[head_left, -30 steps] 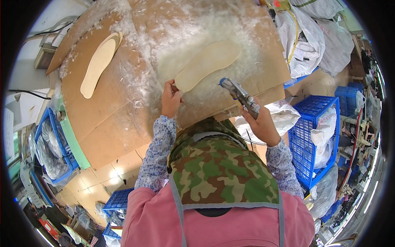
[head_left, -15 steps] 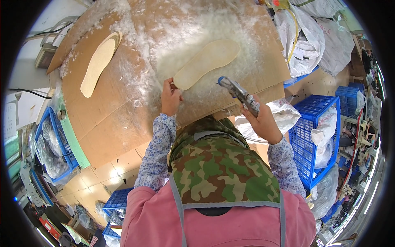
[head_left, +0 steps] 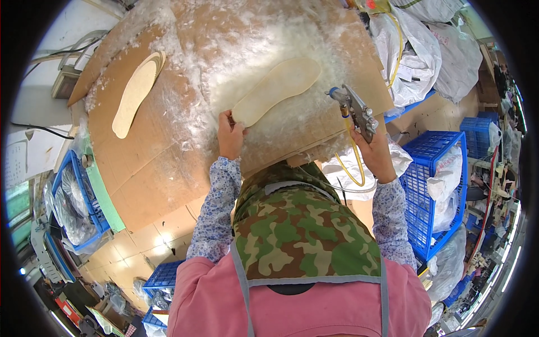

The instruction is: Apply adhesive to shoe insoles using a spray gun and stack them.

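A pale cream insole [head_left: 279, 90] lies flat on cardboard [head_left: 149, 188] coated with whitish fluff-like residue. The fingers of my left hand [head_left: 230, 137] are closed at the insole's narrower near-left end, pinching its edge. To the right, my right hand [head_left: 376, 154] is wrapped round a metal spray gun [head_left: 359, 112], whose blue-ringed nozzle points left toward the insole but stays apart from it. A yellow hose [head_left: 358, 168] loops down from the gun. Farther left on the cardboard rests a small stack of similar insoles [head_left: 135, 95].
Blue plastic crates stand at the right [head_left: 429, 194] and left [head_left: 84, 208], with plastic bags inside. White sacks [head_left: 415, 62] sit beyond the cardboard's right side. Below the cardboard's near edge is a white bag [head_left: 342, 174].
My right hand and the spray gun have swung right, away from the insole, and the gun has turned so its yellow hose shows. My left hand stays at the insole's end.
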Tool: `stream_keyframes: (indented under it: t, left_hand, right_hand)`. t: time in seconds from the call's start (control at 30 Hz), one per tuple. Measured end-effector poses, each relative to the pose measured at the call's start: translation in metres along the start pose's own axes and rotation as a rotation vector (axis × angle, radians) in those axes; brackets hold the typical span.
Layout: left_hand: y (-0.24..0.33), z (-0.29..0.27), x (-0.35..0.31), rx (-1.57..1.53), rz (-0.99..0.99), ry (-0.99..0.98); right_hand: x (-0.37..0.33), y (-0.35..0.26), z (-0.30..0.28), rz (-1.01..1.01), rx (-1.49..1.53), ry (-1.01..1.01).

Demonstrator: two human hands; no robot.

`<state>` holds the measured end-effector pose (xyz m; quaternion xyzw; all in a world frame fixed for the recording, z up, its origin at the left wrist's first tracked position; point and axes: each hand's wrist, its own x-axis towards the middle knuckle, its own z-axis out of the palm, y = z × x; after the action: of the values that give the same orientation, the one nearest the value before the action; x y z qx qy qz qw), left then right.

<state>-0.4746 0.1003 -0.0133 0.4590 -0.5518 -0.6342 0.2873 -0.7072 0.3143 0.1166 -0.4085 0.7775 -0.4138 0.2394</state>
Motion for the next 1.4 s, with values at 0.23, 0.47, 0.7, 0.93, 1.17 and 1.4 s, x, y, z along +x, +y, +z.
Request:
stream_keyframes:
  t: [0.23, 0.47, 0.7, 0.93, 1.17, 1.4]
  left_hand:
    - [0.032, 0.006, -0.006, -0.179, 0.012, 0.001]
    - [0.080, -0.095, -0.062, -0.473, 0.290, 0.123]
    - [0.000, -0.307, -0.132, -0.390, 0.274, 0.636]
    - [-0.096, -0.408, -0.136, 0.740, -0.109, 1.158]
    - [-0.058, -0.365, 0.049, 0.748, 0.240, 0.895]
    - [-0.057, -0.377, 0.179, 0.744, 0.056, 1.040]
  right_hand:
    - [0.004, 0.006, -0.011, -0.087, -0.116, 0.115]
    - [-0.002, -0.022, 0.001, 0.209, 0.206, 0.053]
    - [-0.004, -0.052, 0.037, 0.045, 0.255, -0.069]
    - [-0.005, -0.063, 0.072, 0.062, 0.228, -0.160]
    - [-0.019, -0.076, 0.082, 0.102, 0.188, -0.062]
    - [-0.053, -0.065, 0.062, 0.277, 0.079, 0.088]
